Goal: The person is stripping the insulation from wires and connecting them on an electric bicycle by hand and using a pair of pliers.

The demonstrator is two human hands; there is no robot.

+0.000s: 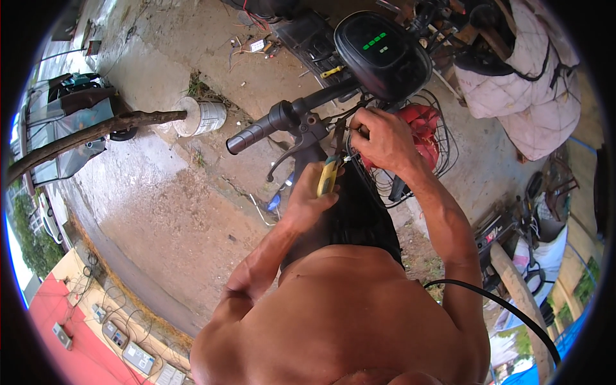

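My left hand [312, 189] is wrapped round the yellow and dark handles of a pair of pliers [327, 177]. The pliers point up toward the handlebar, and their dark jaws are partly hidden. Close to the jaws, my right hand [384, 138] is closed with its fingertips pinched together. What lies in that pinch is too small to make out, though thin cables run beside it. Just beyond both hands is the left side of a handlebar with a ribbed black grip [256, 130] and a brake lever [289, 154]. A black display unit [383, 56] with green lit marks sits above them.
A wire basket [443, 144] holds something red [420, 135] beside my right forearm. A yellow-handled tool [332, 72] lies beyond the handlebar. Left stands a white bucket [208, 119] with a wooden pole [96, 133]. Large pale sacks [532, 90] stand at the far right.
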